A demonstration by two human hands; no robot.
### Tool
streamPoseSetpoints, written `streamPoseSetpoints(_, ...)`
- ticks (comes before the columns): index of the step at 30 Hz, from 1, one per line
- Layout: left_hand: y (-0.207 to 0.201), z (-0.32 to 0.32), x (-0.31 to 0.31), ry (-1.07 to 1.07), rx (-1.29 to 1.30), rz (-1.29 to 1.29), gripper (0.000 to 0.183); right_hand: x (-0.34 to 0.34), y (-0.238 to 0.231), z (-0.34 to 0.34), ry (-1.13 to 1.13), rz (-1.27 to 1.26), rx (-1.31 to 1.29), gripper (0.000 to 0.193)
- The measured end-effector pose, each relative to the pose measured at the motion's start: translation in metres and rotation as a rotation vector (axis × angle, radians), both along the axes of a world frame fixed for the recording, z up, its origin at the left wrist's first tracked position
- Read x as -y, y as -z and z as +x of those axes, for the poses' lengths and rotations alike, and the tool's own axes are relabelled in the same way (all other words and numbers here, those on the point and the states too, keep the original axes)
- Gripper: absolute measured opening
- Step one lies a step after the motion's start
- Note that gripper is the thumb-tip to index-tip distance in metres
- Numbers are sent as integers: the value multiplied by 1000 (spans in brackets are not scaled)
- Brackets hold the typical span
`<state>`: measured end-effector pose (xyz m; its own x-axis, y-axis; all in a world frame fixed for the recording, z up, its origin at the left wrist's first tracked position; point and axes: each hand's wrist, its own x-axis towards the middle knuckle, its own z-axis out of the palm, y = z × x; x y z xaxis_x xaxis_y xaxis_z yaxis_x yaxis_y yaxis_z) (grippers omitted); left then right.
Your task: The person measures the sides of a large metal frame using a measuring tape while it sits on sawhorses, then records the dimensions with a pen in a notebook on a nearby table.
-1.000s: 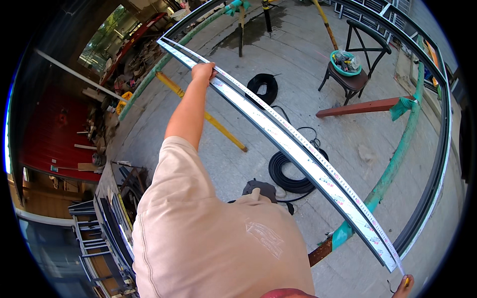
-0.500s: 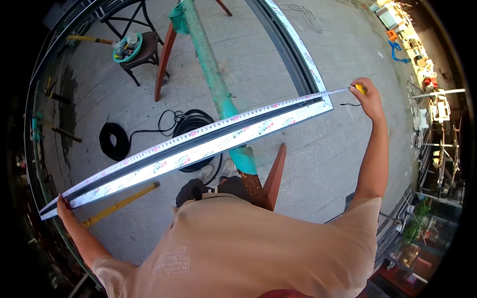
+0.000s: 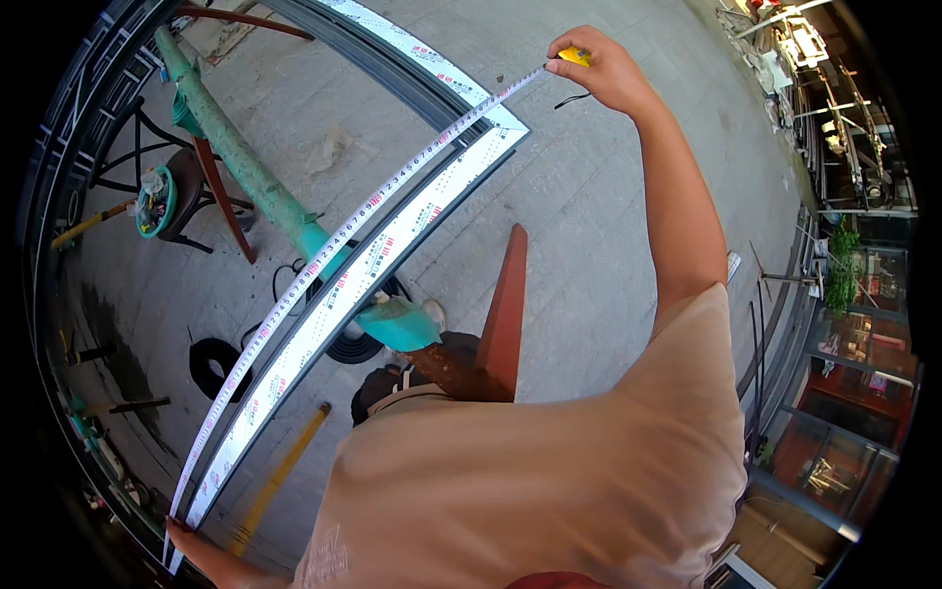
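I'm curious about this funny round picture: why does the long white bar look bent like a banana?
Head view: the fisheye lens bends straight edges near its rim, so the long white bar and tape measure curve; sunlight is bright, corners black.

One tape measure (image 3: 373,206), one long profile (image 3: 334,314), two hands (image 3: 603,69), one stool (image 3: 182,201)

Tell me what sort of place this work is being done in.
Likely an outdoor metalwork or window-frame yard: a bare concrete floor, a long white-filmed metal frame bar lying across a green-wrapped trestle beam, and stacked dark metal frames along the edge.
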<state>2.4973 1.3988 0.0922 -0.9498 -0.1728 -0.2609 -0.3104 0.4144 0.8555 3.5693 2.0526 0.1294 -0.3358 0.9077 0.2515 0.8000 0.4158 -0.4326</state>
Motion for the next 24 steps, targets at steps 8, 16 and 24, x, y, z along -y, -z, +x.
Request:
streamPoseSetpoints(8, -12, 9, -13, 32, -23, -26, 18, 5, -1, 3, -20, 60, -32, 31)
streamPoseSetpoints(16, -11, 11, -9, 47, -27, -24, 18, 5, 2, 2, -16, 97, -12, 31)
streamPoseSetpoints(24, -12, 10, -2, 85, 18, 1, 17, 1, 2, 3, -42, 85, -27, 30)
